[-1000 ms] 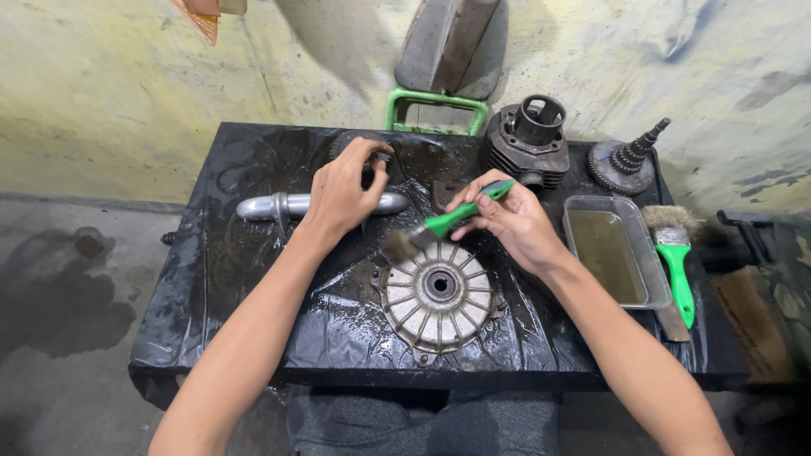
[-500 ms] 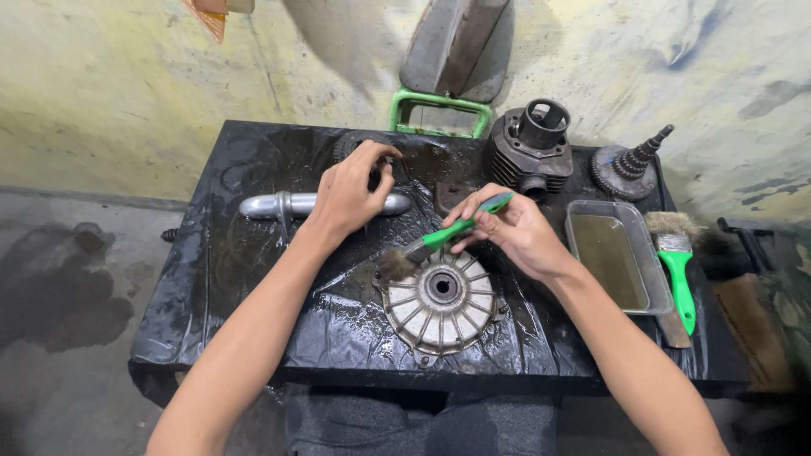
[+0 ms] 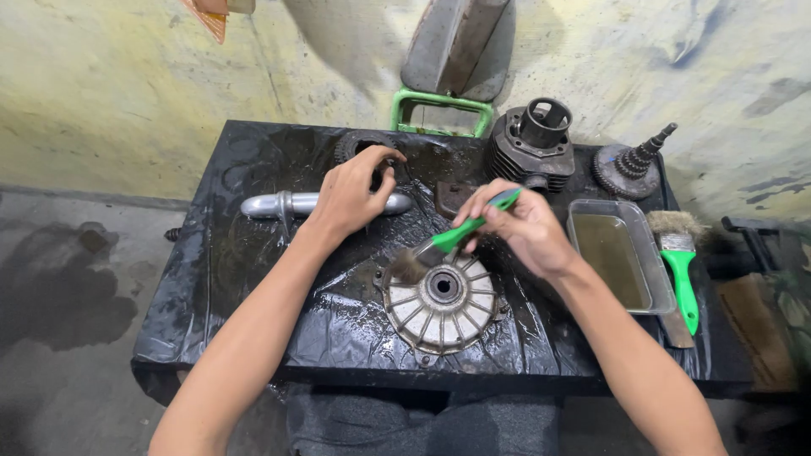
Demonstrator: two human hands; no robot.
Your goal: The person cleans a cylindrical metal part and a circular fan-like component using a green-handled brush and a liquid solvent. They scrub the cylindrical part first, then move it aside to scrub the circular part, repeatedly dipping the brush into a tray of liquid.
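Observation:
My right hand (image 3: pixel 519 228) grips a green-handled paintbrush (image 3: pixel 460 235). Its dirty bristles press on the upper left rim of a round finned metal cover (image 3: pixel 441 306), which lies flat on the wet black plastic sheet (image 3: pixel 236 279). My left hand (image 3: pixel 351 198) rests curled over a silver tube (image 3: pixel 274 204), its fingertips by a dark ring-shaped part (image 3: pixel 359 145). Whether it grips anything is hidden.
A finned engine cylinder (image 3: pixel 532 139) and a stepped gear cluster (image 3: pixel 629 165) stand at the back right. A clear tray of brownish liquid (image 3: pixel 621 253) and a second green brush (image 3: pixel 677 266) lie to the right. A green frame (image 3: pixel 439 105) leans on the wall.
The brush bristles swept from beside the cover's left edge onto its upper left rim. My right hand shifted slightly right and up. My left hand stayed over the tube.

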